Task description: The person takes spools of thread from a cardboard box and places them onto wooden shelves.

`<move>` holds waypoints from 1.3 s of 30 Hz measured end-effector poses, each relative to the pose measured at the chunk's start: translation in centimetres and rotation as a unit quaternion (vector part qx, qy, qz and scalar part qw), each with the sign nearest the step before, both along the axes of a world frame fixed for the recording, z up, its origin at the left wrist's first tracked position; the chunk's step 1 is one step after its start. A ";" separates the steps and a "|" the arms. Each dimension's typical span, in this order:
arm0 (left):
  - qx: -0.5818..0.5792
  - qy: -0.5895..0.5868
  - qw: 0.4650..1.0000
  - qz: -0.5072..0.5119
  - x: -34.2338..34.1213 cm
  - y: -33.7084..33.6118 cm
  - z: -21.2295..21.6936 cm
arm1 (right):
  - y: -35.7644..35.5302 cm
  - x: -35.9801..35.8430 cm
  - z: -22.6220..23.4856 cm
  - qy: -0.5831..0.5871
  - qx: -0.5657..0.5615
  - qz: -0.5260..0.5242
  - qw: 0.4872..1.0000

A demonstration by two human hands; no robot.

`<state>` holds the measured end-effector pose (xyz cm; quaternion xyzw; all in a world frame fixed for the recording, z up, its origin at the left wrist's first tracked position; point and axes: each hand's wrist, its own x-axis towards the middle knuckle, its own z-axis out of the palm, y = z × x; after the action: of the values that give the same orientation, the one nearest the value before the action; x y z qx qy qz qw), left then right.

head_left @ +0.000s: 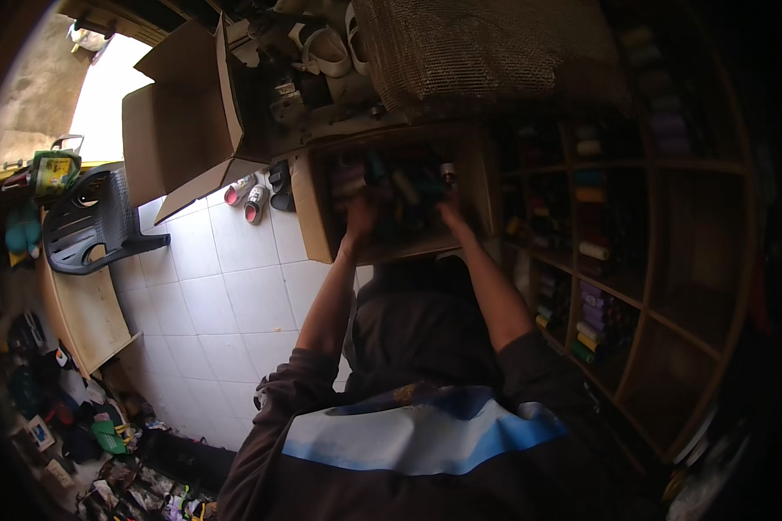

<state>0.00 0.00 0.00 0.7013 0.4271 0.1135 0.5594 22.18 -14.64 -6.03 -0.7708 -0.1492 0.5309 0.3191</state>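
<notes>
Both my forearms reach forward into an open brown box or drawer (315,213) that holds several thread spools in dark, mixed colours. My left hand (361,219) is at the box's left side, just below pinkish spools (349,181). At the right side, my right hand (449,213) is below a spool with a pale top (447,170). A beige spool (405,186) lies tilted between the hands. Shadow and blur hide the fingers of both hands, so I cannot make out whether they grip any spool.
Right of me stands a wooden cubby shelf (641,302) with coloured spools. An open cardboard box (182,130) is at the upper left, near shoes (255,205) on the tiled floor (235,300). A dark plastic chair (104,217) is at the left. Clutter (104,438) fills the lower left.
</notes>
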 end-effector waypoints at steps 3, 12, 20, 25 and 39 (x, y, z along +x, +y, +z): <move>0.414 0.092 0.882 -0.205 -0.7 0.7 -0.2 | 1.2 -0.3 0.7 -0.102 -0.025 -0.001 0.995; 0.476 0.147 0.841 -0.210 0.3 -2.5 -2.9 | 4.5 1.4 -4.2 -0.208 0.039 -0.008 0.977; 0.204 0.087 0.953 -0.206 -3.6 3.2 1.1 | 9.9 -3.3 3.0 -0.133 0.085 0.000 0.987; 0.007 -0.072 0.992 -0.103 5.5 0.7 5.9 | 2.0 2.7 3.8 -0.219 0.087 -0.074 0.969; -0.288 -0.322 0.865 -0.255 24.3 -7.4 20.3 | -13.0 4.6 27.3 -0.067 0.405 -0.530 0.742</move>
<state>24.30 -7.40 20.32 0.5179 0.0429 0.0584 0.8524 26.74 -27.67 21.30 -0.5571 0.0620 0.1126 0.8204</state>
